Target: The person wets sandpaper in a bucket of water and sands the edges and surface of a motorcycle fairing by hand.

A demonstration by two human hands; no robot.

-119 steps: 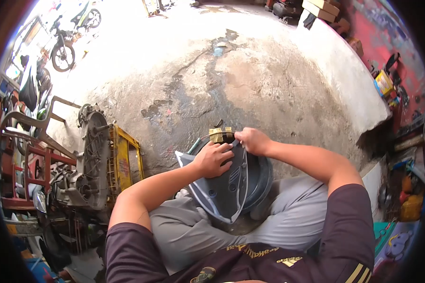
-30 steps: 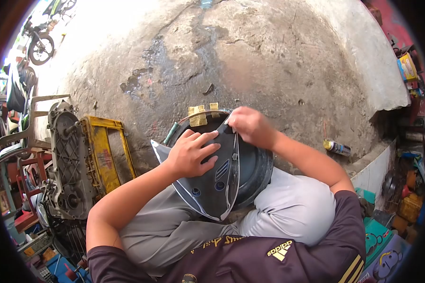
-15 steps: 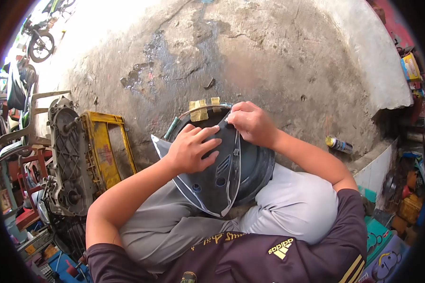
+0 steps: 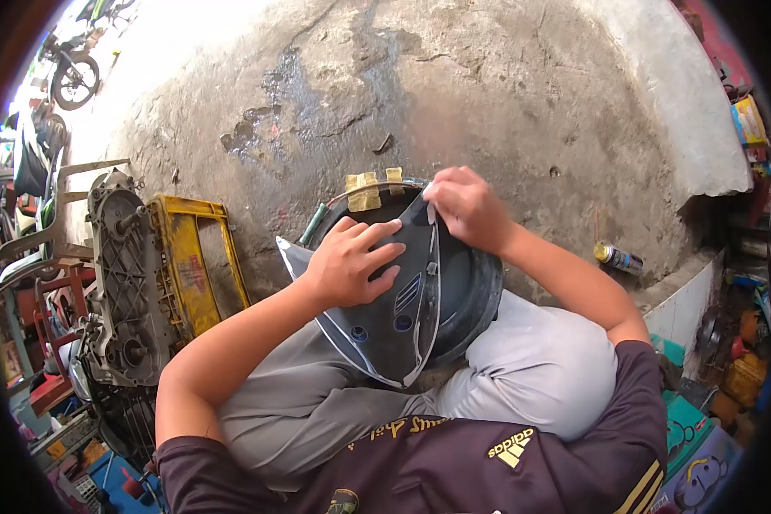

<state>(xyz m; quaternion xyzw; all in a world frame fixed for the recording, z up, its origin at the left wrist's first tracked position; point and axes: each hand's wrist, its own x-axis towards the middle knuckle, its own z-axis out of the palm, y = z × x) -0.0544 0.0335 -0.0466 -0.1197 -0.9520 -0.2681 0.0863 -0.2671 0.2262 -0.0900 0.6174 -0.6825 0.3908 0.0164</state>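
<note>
I see a cluttered room's stained concrete floor [image 4: 505, 103], one yellow crate [image 4: 177, 274], one dark tub [image 4: 475, 295] at centre and one panel [image 4: 394, 300] across it. The left hand [image 4: 351, 264] rests loose on the panel; the right hand [image 4: 467, 208] is at its upper end, grip unclear to me. One can [image 4: 618, 259] lies rightward.

An engine casing [image 4: 128, 283] and motorcycle [image 4: 74, 81] suggest a workshop.

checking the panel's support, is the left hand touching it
Touching: the head view shows the left hand laid across the panel with no visible gap.
</note>
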